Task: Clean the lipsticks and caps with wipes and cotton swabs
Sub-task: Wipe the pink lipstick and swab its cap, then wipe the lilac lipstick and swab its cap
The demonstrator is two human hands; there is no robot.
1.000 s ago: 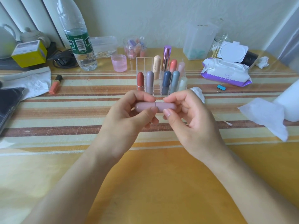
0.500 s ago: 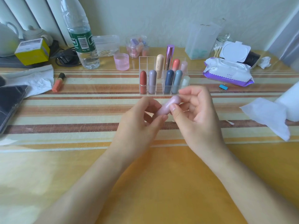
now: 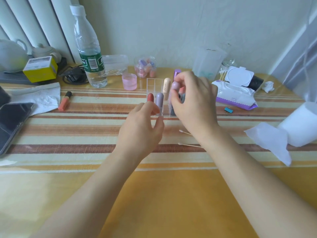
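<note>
My right hand (image 3: 193,103) pinches a capped pale mauve lipstick (image 3: 175,86) upright over the clear acrylic organizer (image 3: 154,83). The organizer holds several capped lipsticks, among them a red one (image 3: 150,97), a lilac one (image 3: 159,98) and a cream one (image 3: 166,88); my right hand hides the others. My left hand (image 3: 142,129) hovers just in front of the organizer, fingers loosely curled, holding nothing. Two cotton swabs (image 3: 186,145) lie on the striped cloth under my right wrist. A pack of wet wipes (image 3: 235,93) with its lid up sits to the right.
A water bottle (image 3: 88,54), a pink cup (image 3: 129,81) and a jar of small caps (image 3: 145,67) stand behind the organizer. An orange lip tube (image 3: 64,101) and crumpled tissue (image 3: 39,97) lie left, near a phone (image 3: 12,121). A used wipe (image 3: 269,141) and paper roll (image 3: 301,124) lie right.
The mauve lipstick, held level by both hands, has passed to my right hand alone, which turned it upright and lifted it over the organizer. My left hand let go and moved forward.
</note>
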